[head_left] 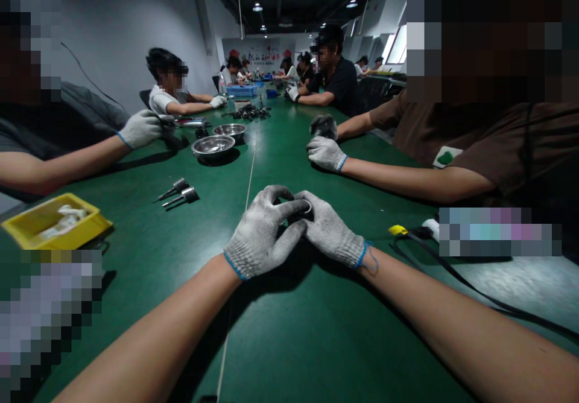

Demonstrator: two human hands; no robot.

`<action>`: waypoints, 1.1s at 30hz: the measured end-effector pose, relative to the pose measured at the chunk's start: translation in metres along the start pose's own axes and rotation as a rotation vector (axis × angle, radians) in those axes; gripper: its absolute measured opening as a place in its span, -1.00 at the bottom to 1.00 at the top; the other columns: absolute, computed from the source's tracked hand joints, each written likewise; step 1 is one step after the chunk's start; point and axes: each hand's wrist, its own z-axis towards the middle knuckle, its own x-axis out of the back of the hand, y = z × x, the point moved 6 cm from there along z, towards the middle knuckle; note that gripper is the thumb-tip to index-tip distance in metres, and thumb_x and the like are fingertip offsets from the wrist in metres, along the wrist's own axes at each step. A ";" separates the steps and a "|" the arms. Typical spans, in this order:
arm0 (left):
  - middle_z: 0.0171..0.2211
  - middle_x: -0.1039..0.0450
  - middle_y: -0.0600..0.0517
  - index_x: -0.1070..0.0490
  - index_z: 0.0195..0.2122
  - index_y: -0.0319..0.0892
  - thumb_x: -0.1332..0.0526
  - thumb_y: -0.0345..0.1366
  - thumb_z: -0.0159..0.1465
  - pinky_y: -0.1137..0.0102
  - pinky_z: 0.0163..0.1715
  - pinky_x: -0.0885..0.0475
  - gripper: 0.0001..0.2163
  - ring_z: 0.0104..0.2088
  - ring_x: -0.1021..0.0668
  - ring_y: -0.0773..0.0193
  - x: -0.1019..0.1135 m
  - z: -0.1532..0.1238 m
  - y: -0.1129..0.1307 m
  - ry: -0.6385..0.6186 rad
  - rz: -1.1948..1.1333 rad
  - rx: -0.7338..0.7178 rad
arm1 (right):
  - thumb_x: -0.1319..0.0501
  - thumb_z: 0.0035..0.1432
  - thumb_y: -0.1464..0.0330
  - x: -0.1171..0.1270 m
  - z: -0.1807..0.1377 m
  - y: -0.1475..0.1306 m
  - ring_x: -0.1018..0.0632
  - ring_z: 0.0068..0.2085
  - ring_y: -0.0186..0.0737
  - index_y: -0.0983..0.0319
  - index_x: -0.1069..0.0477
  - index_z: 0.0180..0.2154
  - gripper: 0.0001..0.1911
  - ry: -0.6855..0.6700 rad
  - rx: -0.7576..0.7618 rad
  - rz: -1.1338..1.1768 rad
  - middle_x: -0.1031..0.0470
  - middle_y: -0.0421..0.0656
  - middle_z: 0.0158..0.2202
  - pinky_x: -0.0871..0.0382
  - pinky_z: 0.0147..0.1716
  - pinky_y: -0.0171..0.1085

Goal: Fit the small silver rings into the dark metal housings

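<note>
My left hand point(265, 231) and my right hand point(330, 228), both in grey-white knit gloves with blue cuffs, meet above the green table in front of me. Between their closed fingers is a small round metal part point(308, 207) with a shiny curved rim. Most of it is hidden by the gloves, so its exact kind does not show. The left thumb and fingers press on it from the left, while the right fingers curl around its right side. On the table to the left of my hands lie two metal shafts with thick cylindrical heads point(183, 196).
A yellow bin point(58, 225) with white items stands at left. Two metal bowls point(212, 148) and a pile of dark parts point(251, 111) lie farther up the green table point(289, 161). Gloved co-workers sit on both sides. A black cable point(456, 273) crosses the right side.
</note>
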 end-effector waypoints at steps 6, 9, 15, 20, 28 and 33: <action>0.06 -0.44 -0.21 -0.47 0.15 -0.20 -0.24 -0.26 0.37 0.09 0.07 -0.56 -0.66 0.07 -0.55 0.02 0.004 -0.005 -0.004 0.108 0.013 0.013 | -0.22 0.10 0.37 0.001 0.000 -0.001 -0.55 -0.25 -0.15 0.18 -0.38 -0.24 -0.86 0.008 0.009 0.003 -0.58 -0.15 -0.27 -0.45 -0.21 -0.20; -0.01 -0.47 -0.18 -0.53 0.07 -0.19 -0.24 -0.28 0.37 0.10 0.05 -0.56 -0.72 0.02 -0.56 0.03 0.006 -0.005 -0.001 0.111 0.067 -0.054 | -0.19 0.06 0.43 0.001 0.000 0.000 -0.55 -0.27 -0.16 0.18 -0.39 -0.24 -0.83 0.003 0.009 -0.019 -0.57 -0.17 -0.29 -0.44 -0.23 -0.22; -0.06 -0.50 -0.16 -0.61 0.00 -0.12 -0.25 -0.28 0.37 0.12 0.00 -0.57 -0.77 -0.05 -0.57 0.06 0.006 -0.002 0.003 0.068 0.117 -0.087 | -0.16 0.03 0.47 0.000 -0.001 -0.002 -0.54 -0.28 -0.18 0.19 -0.39 -0.23 -0.80 -0.004 0.021 -0.063 -0.55 -0.18 -0.31 -0.43 -0.25 -0.23; -0.05 -0.50 -0.18 -0.62 0.02 -0.17 -0.22 -0.28 0.38 0.12 -0.01 -0.58 -0.74 -0.05 -0.57 0.05 0.005 -0.002 0.003 0.056 0.145 -0.121 | -0.17 0.04 0.47 -0.002 -0.002 -0.003 -0.53 -0.28 -0.19 0.19 -0.37 -0.23 -0.80 -0.014 0.024 -0.078 -0.54 -0.18 -0.30 -0.42 -0.24 -0.24; -0.06 -0.50 -0.20 -0.61 0.03 -0.20 -0.22 -0.28 0.39 0.12 -0.07 -0.60 -0.73 -0.08 -0.58 0.05 0.005 -0.003 0.005 0.063 0.184 -0.170 | -0.18 0.08 0.47 -0.002 -0.002 0.001 -0.53 -0.29 -0.21 0.21 -0.38 -0.22 -0.82 -0.003 0.033 -0.079 -0.54 -0.18 -0.30 -0.41 -0.25 -0.27; -0.04 -0.50 -0.19 -0.60 0.05 -0.17 -0.21 -0.27 0.39 0.11 -0.08 -0.61 -0.72 -0.08 -0.58 0.05 0.005 -0.002 0.005 0.045 0.200 -0.168 | -0.18 0.09 0.48 -0.002 -0.002 -0.001 -0.53 -0.28 -0.22 0.20 -0.39 -0.22 -0.83 -0.006 0.046 -0.075 -0.56 -0.18 -0.29 -0.41 -0.24 -0.27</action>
